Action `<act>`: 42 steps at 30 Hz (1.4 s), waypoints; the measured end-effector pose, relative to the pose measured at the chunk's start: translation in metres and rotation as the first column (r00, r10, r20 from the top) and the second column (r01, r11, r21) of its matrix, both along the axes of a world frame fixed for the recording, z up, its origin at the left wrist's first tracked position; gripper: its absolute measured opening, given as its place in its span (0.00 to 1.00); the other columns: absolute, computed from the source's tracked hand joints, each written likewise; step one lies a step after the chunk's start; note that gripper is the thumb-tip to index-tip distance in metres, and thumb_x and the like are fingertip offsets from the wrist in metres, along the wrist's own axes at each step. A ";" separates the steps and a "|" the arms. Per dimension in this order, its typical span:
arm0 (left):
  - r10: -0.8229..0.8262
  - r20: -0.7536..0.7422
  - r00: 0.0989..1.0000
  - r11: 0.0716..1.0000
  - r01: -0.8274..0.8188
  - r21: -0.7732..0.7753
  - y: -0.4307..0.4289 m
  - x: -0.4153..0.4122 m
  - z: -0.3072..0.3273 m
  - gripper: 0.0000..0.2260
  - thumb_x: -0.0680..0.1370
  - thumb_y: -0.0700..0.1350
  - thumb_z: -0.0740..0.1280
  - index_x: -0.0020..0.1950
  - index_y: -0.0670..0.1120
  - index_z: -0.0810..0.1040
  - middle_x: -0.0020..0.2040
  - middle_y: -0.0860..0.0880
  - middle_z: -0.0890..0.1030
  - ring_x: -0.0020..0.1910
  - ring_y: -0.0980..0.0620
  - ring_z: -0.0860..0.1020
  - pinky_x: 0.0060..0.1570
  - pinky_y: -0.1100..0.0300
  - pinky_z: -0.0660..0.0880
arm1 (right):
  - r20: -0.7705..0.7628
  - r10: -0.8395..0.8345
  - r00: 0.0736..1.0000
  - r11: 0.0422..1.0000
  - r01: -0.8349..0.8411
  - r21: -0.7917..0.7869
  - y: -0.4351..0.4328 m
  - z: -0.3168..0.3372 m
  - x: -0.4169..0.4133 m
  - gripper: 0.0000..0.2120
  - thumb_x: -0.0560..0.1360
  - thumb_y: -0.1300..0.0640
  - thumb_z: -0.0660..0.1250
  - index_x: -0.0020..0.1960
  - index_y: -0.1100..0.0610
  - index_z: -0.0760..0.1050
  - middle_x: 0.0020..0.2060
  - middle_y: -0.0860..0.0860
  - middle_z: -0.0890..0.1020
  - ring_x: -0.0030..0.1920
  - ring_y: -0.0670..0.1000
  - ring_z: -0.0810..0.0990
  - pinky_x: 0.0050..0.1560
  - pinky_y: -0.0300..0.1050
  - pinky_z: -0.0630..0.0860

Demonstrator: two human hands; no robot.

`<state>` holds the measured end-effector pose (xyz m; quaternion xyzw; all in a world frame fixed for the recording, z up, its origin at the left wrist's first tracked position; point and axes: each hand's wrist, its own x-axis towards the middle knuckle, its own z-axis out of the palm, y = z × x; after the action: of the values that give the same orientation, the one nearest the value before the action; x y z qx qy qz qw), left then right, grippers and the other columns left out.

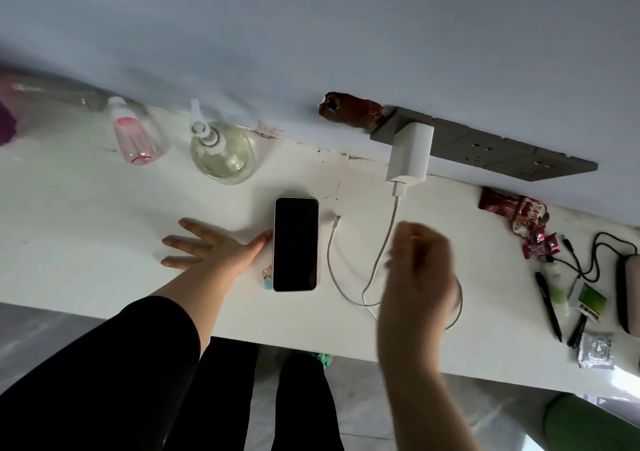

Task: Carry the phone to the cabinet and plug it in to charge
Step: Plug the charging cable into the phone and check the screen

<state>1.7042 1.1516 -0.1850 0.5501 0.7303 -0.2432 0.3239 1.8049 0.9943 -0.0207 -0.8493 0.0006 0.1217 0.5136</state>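
Left hand [211, 248] open, flat, thumb touching phone [295, 244] at frame centre. Right hand [420, 267] blurred, loosely curled over cable [381, 253]; grip unclear. Risk: snagging cable, dragging plug [336, 218] off.

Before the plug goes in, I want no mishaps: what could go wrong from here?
1. The cable end lies loose beside the phone, not in it; the right hand looks blurred above the cable's loop and might snag it, tugging the charger.
2. The left hand touches the phone only with its thumb, so the phone may slide when pushed.
3. The glass pump bottle stands close behind; a knock could tip it.
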 end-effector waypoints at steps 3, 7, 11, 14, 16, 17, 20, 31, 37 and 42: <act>0.010 -0.001 1.000 1.000 -0.010 -0.018 0.001 -0.001 0.000 0.71 0.47 0.80 0.63 0.71 0.48 0.24 0.76 0.38 0.32 0.73 0.30 0.36 0.68 0.30 0.40 | -0.159 0.264 0.951 0.962 -0.271 -0.025 0.024 -0.029 -0.035 0.09 0.77 0.51 0.62 0.55 0.42 0.75 0.48 0.44 0.78 0.48 0.42 0.77 0.49 0.30 0.71; 0.000 0.017 1.000 1.000 0.000 -0.031 0.004 -0.003 0.000 0.70 0.45 0.81 0.61 0.68 0.50 0.21 0.75 0.39 0.29 0.73 0.29 0.35 0.66 0.27 0.41 | -0.457 -0.006 0.889 0.933 -0.160 -0.322 0.044 -0.092 -0.014 0.22 0.79 0.50 0.60 0.71 0.55 0.63 0.68 0.54 0.69 0.67 0.54 0.69 0.68 0.52 0.66; -0.005 0.019 1.000 1.000 0.006 -0.030 0.002 -0.002 0.003 0.70 0.41 0.82 0.57 0.65 0.51 0.19 0.75 0.39 0.31 0.73 0.29 0.37 0.65 0.27 0.41 | -0.555 -0.093 0.827 0.893 -0.177 -0.413 0.039 -0.126 -0.001 0.18 0.80 0.47 0.53 0.64 0.55 0.66 0.54 0.53 0.79 0.53 0.57 0.78 0.56 0.55 0.75; -0.017 0.008 1.000 0.999 0.017 -0.047 0.001 0.001 0.008 0.72 0.42 0.81 0.59 0.68 0.50 0.21 0.75 0.39 0.31 0.73 0.29 0.36 0.66 0.28 0.41 | -0.553 -0.069 0.830 0.879 -0.212 -0.427 0.031 -0.130 -0.004 0.13 0.80 0.50 0.54 0.56 0.56 0.72 0.38 0.50 0.78 0.39 0.55 0.78 0.40 0.46 0.74; -0.064 0.000 0.998 0.996 0.064 -0.061 0.003 -0.001 0.015 0.72 0.45 0.81 0.61 0.71 0.47 0.25 0.75 0.37 0.32 0.73 0.29 0.37 0.68 0.30 0.41 | -0.554 -0.035 0.832 0.871 -0.246 -0.425 0.024 -0.129 -0.010 0.14 0.80 0.49 0.54 0.53 0.56 0.75 0.36 0.49 0.77 0.39 0.55 0.77 0.39 0.45 0.71; -0.095 0.014 0.995 0.993 0.096 -0.073 0.005 -0.003 0.018 0.71 0.47 0.79 0.64 0.72 0.46 0.27 0.75 0.36 0.33 0.73 0.29 0.37 0.68 0.31 0.41 | -0.546 -0.013 0.838 0.873 -0.257 -0.415 0.021 -0.128 -0.015 0.16 0.80 0.48 0.53 0.52 0.56 0.75 0.37 0.50 0.78 0.40 0.56 0.77 0.39 0.45 0.70; -0.219 0.060 0.974 0.969 0.224 -0.102 0.007 -0.014 0.034 0.61 0.61 0.67 0.72 0.74 0.50 0.30 0.76 0.37 0.36 0.75 0.31 0.40 0.70 0.34 0.46 | -0.519 0.031 0.854 0.879 -0.270 -0.393 0.011 -0.121 -0.028 0.16 0.81 0.49 0.53 0.50 0.56 0.77 0.43 0.52 0.80 0.40 0.54 0.76 0.35 0.44 0.67; -0.671 -0.140 -0.728 -0.732 0.619 0.285 0.010 0.046 0.035 0.35 0.79 0.38 0.54 0.74 0.52 0.31 0.77 0.43 0.34 0.76 0.41 0.37 0.72 0.41 0.37 | -0.571 0.067 0.818 0.956 -0.217 -0.199 -0.038 -0.118 -0.049 0.10 0.78 0.53 0.60 0.43 0.54 0.79 0.28 0.49 0.73 0.28 0.48 0.68 0.29 0.43 0.63; -0.622 -0.147 -0.769 -0.781 0.595 0.191 -0.002 0.048 0.032 0.31 0.77 0.40 0.59 0.75 0.46 0.44 0.78 0.41 0.47 0.75 0.36 0.52 0.71 0.41 0.53 | -0.540 0.125 0.832 0.938 -0.277 -0.209 -0.053 -0.105 -0.056 0.08 0.78 0.54 0.61 0.44 0.49 0.78 0.27 0.48 0.74 0.30 0.48 0.71 0.32 0.44 0.67; -0.876 0.006 -0.483 -0.459 0.837 0.299 -0.012 0.018 0.071 0.30 0.70 0.41 0.64 0.70 0.46 0.57 0.69 0.47 0.67 0.65 0.39 0.66 0.62 0.45 0.62 | -0.458 0.214 0.863 0.913 -0.343 -0.220 -0.056 -0.058 -0.052 0.12 0.78 0.50 0.62 0.44 0.56 0.78 0.27 0.48 0.72 0.30 0.47 0.67 0.31 0.43 0.65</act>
<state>1.7225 1.1399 -0.1136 0.9543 -0.1252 -0.2712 0.0114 1.7527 0.9380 -0.0783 -0.8598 0.0060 0.3755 0.3459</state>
